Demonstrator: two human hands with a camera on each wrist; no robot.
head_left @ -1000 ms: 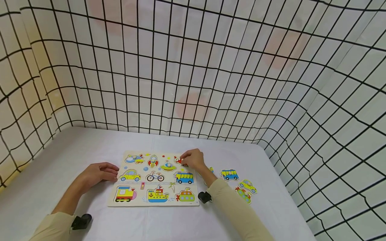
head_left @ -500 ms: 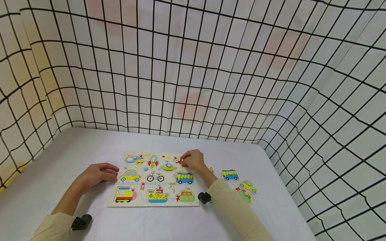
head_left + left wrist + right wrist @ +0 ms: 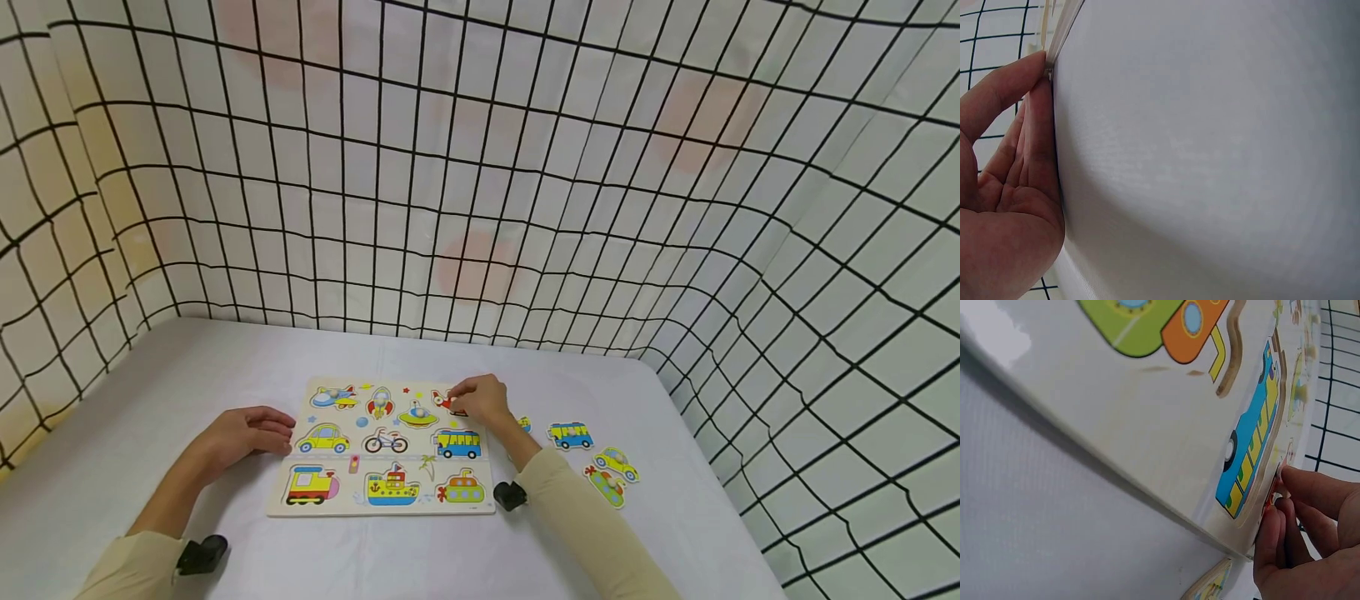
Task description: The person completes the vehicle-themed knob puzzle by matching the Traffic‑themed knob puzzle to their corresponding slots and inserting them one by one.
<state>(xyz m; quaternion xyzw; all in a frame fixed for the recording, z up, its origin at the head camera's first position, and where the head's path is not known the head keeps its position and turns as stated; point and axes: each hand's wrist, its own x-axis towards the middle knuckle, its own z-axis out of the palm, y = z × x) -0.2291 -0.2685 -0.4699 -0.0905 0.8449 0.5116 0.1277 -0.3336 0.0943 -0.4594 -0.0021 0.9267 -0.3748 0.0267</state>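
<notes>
A wooden puzzle board (image 3: 352,500) with printed vehicles lies flat on the white table. At its top right corner my right hand (image 3: 483,398) pinches a red helicopter puzzle piece (image 3: 442,402) over the matching picture. In the right wrist view, thumb and fingers meet at the small knob of the red piece (image 3: 1270,495), close against the board; the hand partly hides it. My left hand (image 3: 243,433) rests on the table with loosely extended fingers, fingertips right at the board's left edge. Plane (image 3: 335,396), rocket (image 3: 380,402) and flying saucer (image 3: 417,414) pieces sit in the top row.
Right of the board lie loose bus (image 3: 571,435), car (image 3: 617,464) and submarine (image 3: 604,486) pieces. Another piece (image 3: 526,424) is partly hidden behind the right wrist. White walls with black netting (image 3: 480,287) enclose the table's back and sides.
</notes>
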